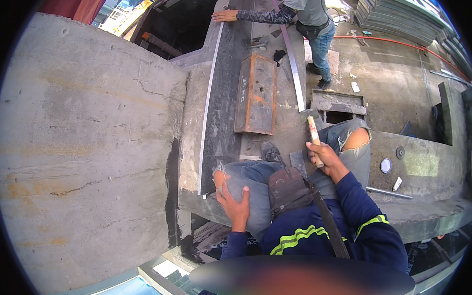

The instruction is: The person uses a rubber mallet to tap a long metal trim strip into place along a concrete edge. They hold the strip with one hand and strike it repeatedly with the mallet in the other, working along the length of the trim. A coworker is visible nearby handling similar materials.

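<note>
My right hand (324, 160) is wrapped round the pale wooden handle of a hammer (314, 130), raised over my right thigh. Its small grey head, at the far end, blends into the floor behind and is hard to make out. My left hand (235, 203) lies on my left knee, fingers spread, holding nothing. Between my legs hangs a dark waist bag (289, 190). Ahead of me, a rusty rectangular steel box (258, 96) stands beside a long dark panel (226, 95) with a bright metal edge.
A co-worker (315, 33) stands ahead, one hand on the panel's far end. A long metal bar (293, 66) slants across the floor. A concrete wall (90, 142) rises at left. At right lie a rectangular floor opening (339, 101), a round white lid (385, 165) and a metal rod (390, 193).
</note>
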Demonstrator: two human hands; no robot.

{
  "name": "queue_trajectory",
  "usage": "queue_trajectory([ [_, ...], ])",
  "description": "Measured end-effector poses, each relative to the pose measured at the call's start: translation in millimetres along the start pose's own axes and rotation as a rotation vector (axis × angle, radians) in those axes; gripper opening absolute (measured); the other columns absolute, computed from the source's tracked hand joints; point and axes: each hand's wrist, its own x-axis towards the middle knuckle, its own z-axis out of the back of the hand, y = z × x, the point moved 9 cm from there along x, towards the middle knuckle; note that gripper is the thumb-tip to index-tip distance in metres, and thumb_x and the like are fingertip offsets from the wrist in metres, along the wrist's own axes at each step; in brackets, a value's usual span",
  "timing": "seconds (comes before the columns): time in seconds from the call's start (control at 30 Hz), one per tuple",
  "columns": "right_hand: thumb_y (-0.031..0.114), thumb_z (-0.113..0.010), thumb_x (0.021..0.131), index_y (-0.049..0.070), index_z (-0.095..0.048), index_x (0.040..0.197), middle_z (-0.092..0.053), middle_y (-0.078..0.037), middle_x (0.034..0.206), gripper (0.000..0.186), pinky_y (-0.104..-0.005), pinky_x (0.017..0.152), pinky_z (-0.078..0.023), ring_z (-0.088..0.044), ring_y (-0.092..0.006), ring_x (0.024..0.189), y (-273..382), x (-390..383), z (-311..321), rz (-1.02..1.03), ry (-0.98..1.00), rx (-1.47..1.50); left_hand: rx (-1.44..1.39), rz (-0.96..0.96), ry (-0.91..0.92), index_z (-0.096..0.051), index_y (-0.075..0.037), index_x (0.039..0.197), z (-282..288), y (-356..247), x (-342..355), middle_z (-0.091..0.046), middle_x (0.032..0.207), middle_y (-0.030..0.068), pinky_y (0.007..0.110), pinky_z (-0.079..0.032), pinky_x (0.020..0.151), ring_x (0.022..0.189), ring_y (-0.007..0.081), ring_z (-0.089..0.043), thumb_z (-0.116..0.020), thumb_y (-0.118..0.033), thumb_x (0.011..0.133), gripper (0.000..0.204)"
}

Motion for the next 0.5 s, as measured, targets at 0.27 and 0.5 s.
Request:
queue_trajectory([
  [0.27,0.030,-0.081,0.105,0.013,-0.057,0.110,-0.062,0.003,0.083,0.030,-0.0268,0.049,-0.047,-0.060,-0.0087,0.059,2,-2,0,-0.008,-0.017,-0.034,-0.005,-0.026,0.004,-0.037,-0.010,0.172,4,-10,0,-0.026,0.170,0.0427,0.062,-0.036,0.126,0.158,0.0610,-0.032,-0.087,-0.048,0.094,0.100],
  [0.5,0.031,-0.080,0.105,0.008,-0.064,0.103,-0.063,0.000,0.083,0.028,-0.0291,0.053,-0.047,-0.063,-0.0115,0.064,1,2,-2,0.039,-0.063,-0.070,-0.011,0.001,0.015,-0.037,-0.009,0.172,7,0,-4,-0.027,0.170,0.0424,0.062,-0.035,0.126,0.159,0.0593,-0.032,-0.081,-0.051,0.099,0.095],
])
